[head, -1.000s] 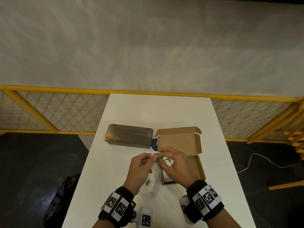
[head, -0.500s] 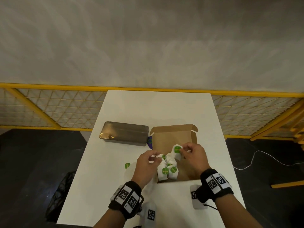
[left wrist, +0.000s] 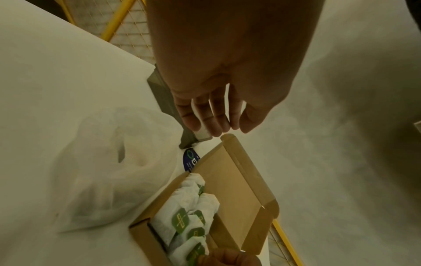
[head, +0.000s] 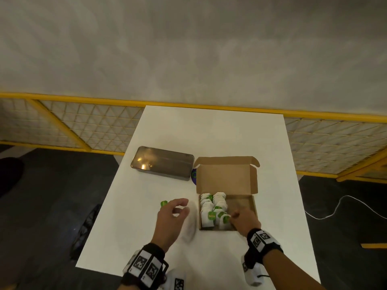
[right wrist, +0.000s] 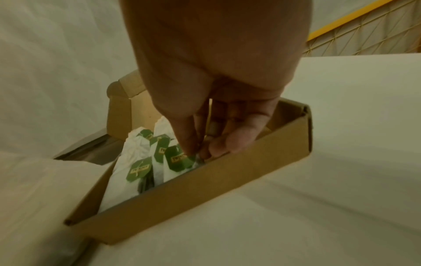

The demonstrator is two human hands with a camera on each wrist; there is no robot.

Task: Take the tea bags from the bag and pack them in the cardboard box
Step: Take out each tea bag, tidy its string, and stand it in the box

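Head view: your right hand (head: 244, 219) pinches a tag (right wrist: 190, 159) at the box's (head: 254, 206) 6 o'clock; left hand (head: 171, 216) relaxed. Tea bags (head: 211, 208) look light, soft; grip paper edges, not strings.

Dim, warm-tinted indoor light, glare spot on the grey rectangular metal tin (head: 162, 163), wrist views murky and soft, motion-blurred translucent plastic bag (head: 189, 223), wide-angle bending at edges

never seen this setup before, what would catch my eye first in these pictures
The open cardboard box near the table's middle, its left half packed with white tea bags bearing green tags. The right hand reaches into it, fingertips at the nearest bags, while the left hand hangs loosely open above a limp, see-through plastic bag. Behind sits a closed metal tin.
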